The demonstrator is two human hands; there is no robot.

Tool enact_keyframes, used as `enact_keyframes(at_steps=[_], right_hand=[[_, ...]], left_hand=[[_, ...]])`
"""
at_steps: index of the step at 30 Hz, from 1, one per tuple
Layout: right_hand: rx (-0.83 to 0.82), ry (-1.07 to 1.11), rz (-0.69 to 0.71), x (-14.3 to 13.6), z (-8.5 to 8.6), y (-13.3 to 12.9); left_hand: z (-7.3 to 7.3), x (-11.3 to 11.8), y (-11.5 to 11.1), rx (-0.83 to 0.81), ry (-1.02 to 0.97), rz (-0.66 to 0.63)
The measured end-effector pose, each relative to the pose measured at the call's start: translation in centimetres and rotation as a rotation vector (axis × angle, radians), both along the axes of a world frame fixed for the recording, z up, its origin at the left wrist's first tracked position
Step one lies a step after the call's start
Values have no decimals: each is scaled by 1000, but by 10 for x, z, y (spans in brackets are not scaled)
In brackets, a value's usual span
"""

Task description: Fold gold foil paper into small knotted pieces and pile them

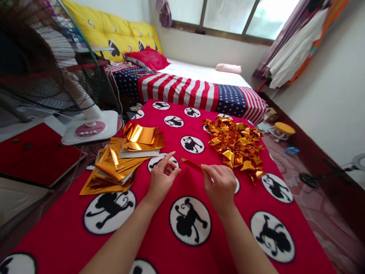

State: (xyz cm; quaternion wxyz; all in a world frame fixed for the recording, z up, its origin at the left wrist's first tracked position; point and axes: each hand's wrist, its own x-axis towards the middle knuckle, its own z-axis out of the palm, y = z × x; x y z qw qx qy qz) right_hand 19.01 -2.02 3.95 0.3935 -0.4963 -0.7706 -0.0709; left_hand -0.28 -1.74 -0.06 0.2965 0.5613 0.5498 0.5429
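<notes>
Pinched in the fingers of my right hand (pixel 219 186) is a narrow piece of gold foil paper (pixel 191 163), seen nearly edge-on and pointing left. My left hand (pixel 163 177) is just left of its free end, not touching it, with thumb and index finger apart and nothing between them. Beyond my left hand lies a loose stack of gold foil sheets (pixel 116 163), some with grey backs showing. A heap of folded gold foil pieces (pixel 235 140) sits past my right hand.
Red cloth with round monkey prints (pixel 188 247) covers the table. A fan (pixel 91 118) stands at the left near the stack. Behind the table is a bed with a flag-patterned cover (pixel 182 89). A yellow-topped stool (pixel 284 128) stands on the floor at right.
</notes>
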Motion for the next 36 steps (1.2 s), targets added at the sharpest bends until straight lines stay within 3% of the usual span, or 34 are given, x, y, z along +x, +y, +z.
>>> enact_keyframes(at_steps=[6,11,17,23,28,30,33,36], right_hand=[[-8,-130,136,-11,-3,-10],[5,-65,205,-10,-15,-10],[-104,-160,289,-15,-35,-8],[-220,-186,336,-19,-51,-10],[-308,-103,298,-21,-52,-16],[-353,-96,282,-22,-49,-19],[-435,-88,275,-20,-42,-19],[-512,-20,221,-16,-37,-12]], left_hand=[[-7,12,-4,43,-47,-256],[-13,7,1,41,-47,-232],[-12,0,7,-49,87,-250],[-19,-1,19,23,526,-149],[-11,-3,14,76,650,56],[-7,-1,5,102,656,-9],[-7,2,-8,82,651,-233],[-12,5,-12,91,604,-263]])
